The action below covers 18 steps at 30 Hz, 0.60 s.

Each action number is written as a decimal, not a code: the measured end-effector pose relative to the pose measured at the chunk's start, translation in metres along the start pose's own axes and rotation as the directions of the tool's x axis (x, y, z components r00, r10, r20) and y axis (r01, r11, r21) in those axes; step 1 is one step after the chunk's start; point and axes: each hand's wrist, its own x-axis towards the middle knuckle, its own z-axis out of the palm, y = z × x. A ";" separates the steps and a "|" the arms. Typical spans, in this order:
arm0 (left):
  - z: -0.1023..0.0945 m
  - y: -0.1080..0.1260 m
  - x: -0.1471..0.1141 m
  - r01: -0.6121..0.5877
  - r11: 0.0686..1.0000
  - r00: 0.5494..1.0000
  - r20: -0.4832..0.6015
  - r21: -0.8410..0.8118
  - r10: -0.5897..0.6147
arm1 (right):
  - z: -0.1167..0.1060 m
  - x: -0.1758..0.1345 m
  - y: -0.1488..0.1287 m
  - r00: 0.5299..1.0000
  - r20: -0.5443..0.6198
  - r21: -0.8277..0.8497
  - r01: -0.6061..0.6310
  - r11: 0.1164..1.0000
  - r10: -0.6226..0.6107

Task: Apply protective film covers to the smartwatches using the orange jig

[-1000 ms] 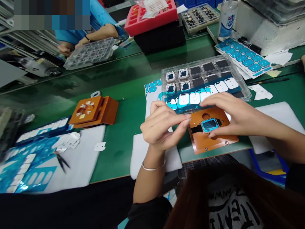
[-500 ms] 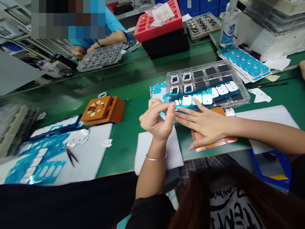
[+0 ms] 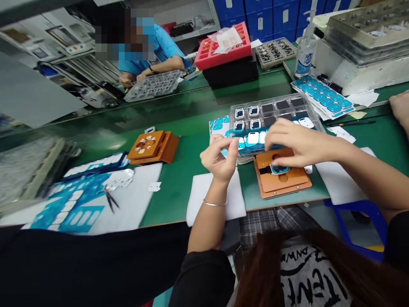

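Fixture (image 3: 271,183) probably steadied the watch (image 3: 280,171) — right hand (image 3: 295,145) arched above it, fingers apart; left hand (image 3: 221,158) pinched together, contents unclear.

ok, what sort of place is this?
Probably a small-electronics assembly workshop: a watch-like part sits in an orange fixture on a green bench, a clear compartment tray behind it holds similar-looking parts, and labelled blue bins stand farther back.
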 end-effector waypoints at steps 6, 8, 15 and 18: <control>-0.002 0.004 0.001 0.003 0.999 0.971 0.237 -0.050 0.009 | 0.012 -0.014 0.004 0.957 0.228 0.070 -0.199 0.977 0.179; -0.003 0.006 0.003 -0.016 0.996 0.934 0.353 -0.090 0.047 | 0.017 -0.017 0.004 0.971 0.120 0.135 -0.223 0.965 0.208; 0.005 0.019 0.002 -0.124 0.971 0.888 0.414 -0.206 0.201 | 0.032 -0.021 -0.007 0.938 -0.064 0.954 -0.043 0.298 0.340; 0.008 0.023 -0.001 -0.093 0.969 0.912 0.370 -0.229 0.175 | 0.043 -0.019 -0.016 0.941 0.083 0.997 -0.078 -0.031 0.329</control>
